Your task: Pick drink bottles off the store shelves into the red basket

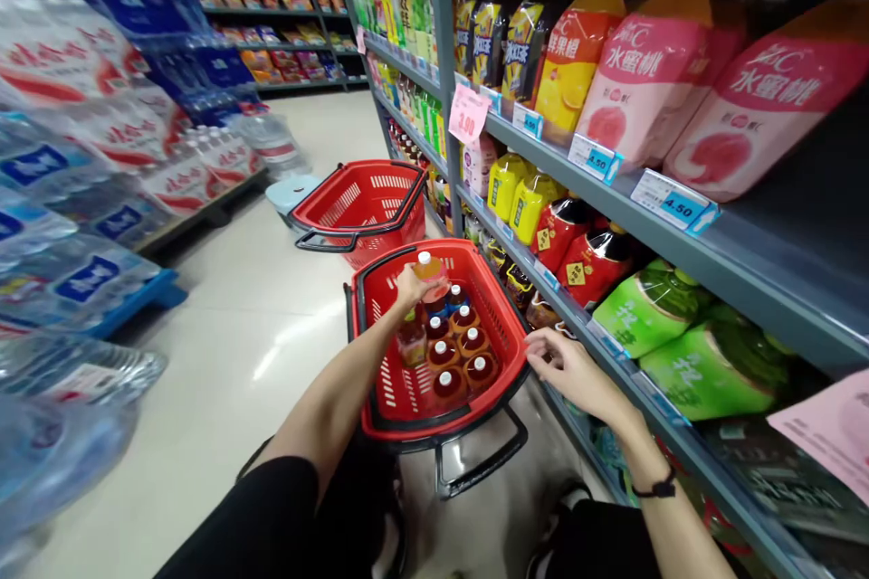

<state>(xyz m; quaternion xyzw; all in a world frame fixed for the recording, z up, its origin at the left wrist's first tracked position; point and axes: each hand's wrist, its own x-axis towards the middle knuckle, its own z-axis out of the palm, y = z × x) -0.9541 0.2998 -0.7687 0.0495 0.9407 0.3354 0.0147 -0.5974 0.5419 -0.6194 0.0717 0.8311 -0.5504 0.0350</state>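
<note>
My left hand is closed around a drink bottle with a white cap and a pinkish label, held upright inside the far end of a red shopping basket. Below it, several white-capped bottles of dark drink stand in the basket. Another bottle with a different label stands by the basket's left wall. My right hand is beside the right rim, fingers loosely bent and apart, with nothing visible in it. Whether its fingertips touch the rim I cannot tell.
A second red basket stands just beyond, with a light blue item by its left side. Shelves of bottled drinks run along the right. Stacks of wrapped water packs line the left. Tiled floor lies between.
</note>
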